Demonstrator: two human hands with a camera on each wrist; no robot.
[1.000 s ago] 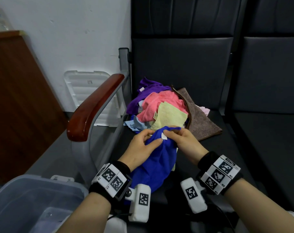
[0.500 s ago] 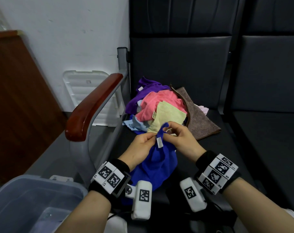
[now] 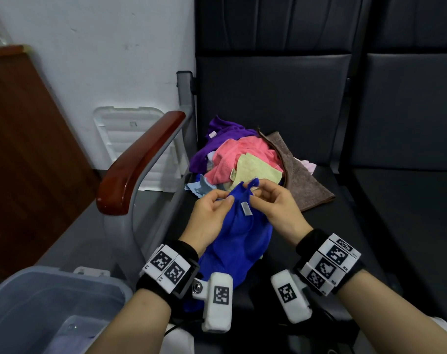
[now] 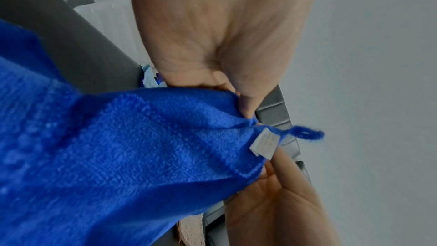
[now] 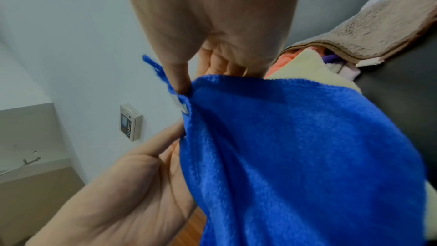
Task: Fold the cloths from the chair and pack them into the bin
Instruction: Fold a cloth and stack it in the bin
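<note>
A white plastic lid (image 3: pixel 130 139) leans against the wall beside a wooden cabinet (image 3: pixel 26 154).

A heap of cloths (image 3: pixel 237 159) is carried on the dark chair seat (image 3: pixel 327 226), towards its far left by the armrest; a brown cloth (image 3: pixel 301 185) is spread flat at the heap's right.

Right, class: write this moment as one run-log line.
step: finding corners | left hand: pinching blue cloth | right hand: pinching same edge | pile: on chair | bin: beside chair
</note>
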